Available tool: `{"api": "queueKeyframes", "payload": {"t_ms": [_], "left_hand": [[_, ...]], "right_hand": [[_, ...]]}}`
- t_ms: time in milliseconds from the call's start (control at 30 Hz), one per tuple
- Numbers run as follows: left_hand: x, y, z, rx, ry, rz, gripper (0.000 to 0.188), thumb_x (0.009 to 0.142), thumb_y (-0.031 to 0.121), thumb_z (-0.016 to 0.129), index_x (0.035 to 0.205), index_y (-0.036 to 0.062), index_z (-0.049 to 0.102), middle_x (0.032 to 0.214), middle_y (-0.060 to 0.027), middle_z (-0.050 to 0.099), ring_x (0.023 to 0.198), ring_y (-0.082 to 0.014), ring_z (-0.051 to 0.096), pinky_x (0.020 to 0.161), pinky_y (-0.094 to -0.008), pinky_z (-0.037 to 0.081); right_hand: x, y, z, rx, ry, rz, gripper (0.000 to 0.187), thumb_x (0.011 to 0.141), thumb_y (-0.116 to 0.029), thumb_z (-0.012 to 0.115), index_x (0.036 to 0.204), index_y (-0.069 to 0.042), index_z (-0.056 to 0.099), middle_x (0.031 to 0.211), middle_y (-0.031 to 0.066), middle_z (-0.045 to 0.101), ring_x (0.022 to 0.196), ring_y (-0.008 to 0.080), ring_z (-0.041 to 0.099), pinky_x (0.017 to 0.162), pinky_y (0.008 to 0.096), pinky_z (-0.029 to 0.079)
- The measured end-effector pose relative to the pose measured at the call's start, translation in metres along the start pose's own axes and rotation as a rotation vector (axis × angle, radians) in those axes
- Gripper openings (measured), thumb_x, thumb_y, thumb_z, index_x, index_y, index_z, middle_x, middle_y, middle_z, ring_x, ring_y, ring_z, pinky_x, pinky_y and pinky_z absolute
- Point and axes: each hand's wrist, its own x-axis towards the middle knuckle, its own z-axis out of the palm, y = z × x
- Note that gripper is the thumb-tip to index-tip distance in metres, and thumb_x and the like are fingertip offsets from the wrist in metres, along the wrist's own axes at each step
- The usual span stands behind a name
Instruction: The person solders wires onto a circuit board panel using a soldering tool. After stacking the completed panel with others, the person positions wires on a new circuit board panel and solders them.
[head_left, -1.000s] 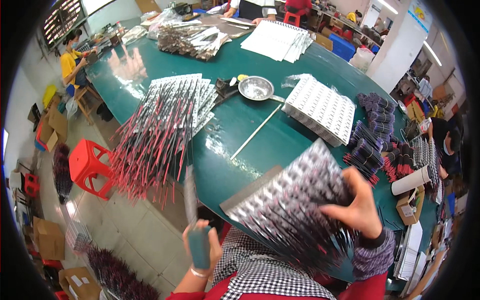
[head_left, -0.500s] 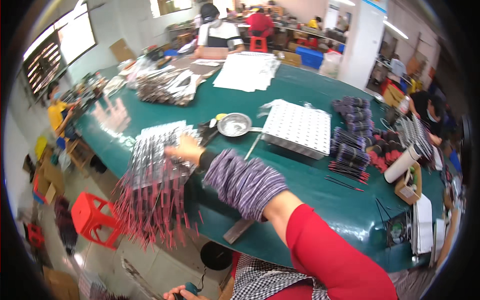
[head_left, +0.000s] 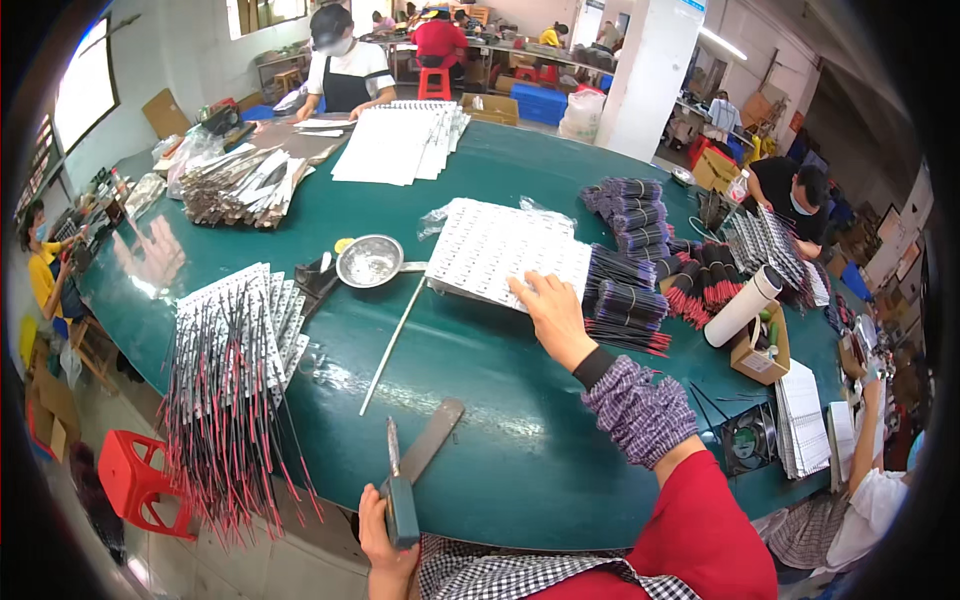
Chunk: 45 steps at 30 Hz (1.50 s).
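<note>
My right hand (head_left: pixel 557 316) rests its spread fingers on the near right edge of a stack of white perforated panels (head_left: pixel 505 250), which look like circuit board sheets. At the table's front edge, my left hand (head_left: pixel 384 535) is closed around a soldering iron (head_left: pixel 402 508) with a dark green handle, its tip pointing up and away. A flat metal strip (head_left: pixel 432 440) lies beside the iron. Farther left, white panels with wires (head_left: pixel 235 335) form a pile; their black and red leads hang over the table edge.
A metal pan (head_left: pixel 369 262) and a thin rod (head_left: pixel 392 345) lie on the green table (head_left: pixel 480 370). Bundled wires (head_left: pixel 632 225), a white flask (head_left: pixel 743 306), a carton (head_left: pixel 762 355) and a small fan (head_left: pixel 750 438) stand to the right. A red stool (head_left: pixel 145 480) is at left; co-workers sit around.
My right hand has moved from the wired panels on the left to the white stack on the right. My left hand has risen to the table edge with the iron. The view has shifted right.
</note>
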Motion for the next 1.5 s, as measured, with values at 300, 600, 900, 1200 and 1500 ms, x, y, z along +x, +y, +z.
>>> {"api": "queueKeyframes", "payload": {"t_ms": [300,600,900,1200,1500], "left_hand": [[-0.006,-0.004,0.005,-0.356,0.110,-0.563,0.044,0.080,-0.001,0.080,0.120,-0.0075,0.062,0.112,-0.0148,0.070,0.100,-0.0216,0.067,0.088,-0.0340,0.053],[0.012,0.029,0.005,-0.442,0.107,-0.649,0.040,0.083,-0.006,0.077,0.120,-0.0052,0.063,0.115,-0.0107,0.069,0.105,-0.0189,0.065,0.093,-0.0309,0.052],[0.002,0.040,0.020,0.026,0.082,-0.120,0.039,0.082,-0.003,0.076,0.117,-0.0093,0.059,0.112,-0.0232,0.066,0.099,-0.0362,0.067,0.087,-0.0395,0.054],[-0.006,0.033,0.019,0.120,0.062,-0.109,0.036,0.084,-0.001,0.076,0.114,-0.0127,0.059,0.119,-0.0280,0.062,0.103,-0.0429,0.064,0.089,-0.0454,0.052],[0.000,0.030,0.025,0.121,0.039,-0.200,0.035,0.085,-0.002,0.075,0.115,-0.0117,0.060,0.121,-0.0256,0.062,0.108,-0.0408,0.063,0.092,-0.0450,0.049]], "right_hand": [[-0.152,-0.072,-0.142,0.224,-0.230,-0.197,0.051,0.084,-0.010,0.059,0.135,-0.007,0.059,0.137,0.0122,0.058,0.122,0.0274,0.057,0.094,0.0441,0.047],[-0.209,-0.114,-0.146,0.705,-0.421,-0.179,0.049,0.091,-0.024,0.066,0.136,-0.006,0.056,0.142,0.0163,0.054,0.133,0.0323,0.050,0.106,0.0474,0.044],[-0.057,-0.012,-0.059,0.291,0.155,0.073,0.042,0.083,-0.004,0.066,0.125,-0.004,0.063,0.130,0.0184,0.061,0.123,0.0426,0.055,0.103,0.0488,0.047],[-0.016,0.036,0.018,0.169,0.241,0.071,0.043,0.080,-0.001,0.065,0.123,-0.002,0.064,0.118,0.0174,0.065,0.115,0.0428,0.057,0.102,0.0451,0.048],[-0.028,0.032,0.026,0.201,0.206,0.103,0.043,0.080,-0.004,0.067,0.123,-0.003,0.065,0.123,0.0161,0.063,0.121,0.0402,0.052,0.104,0.0436,0.047]]}}
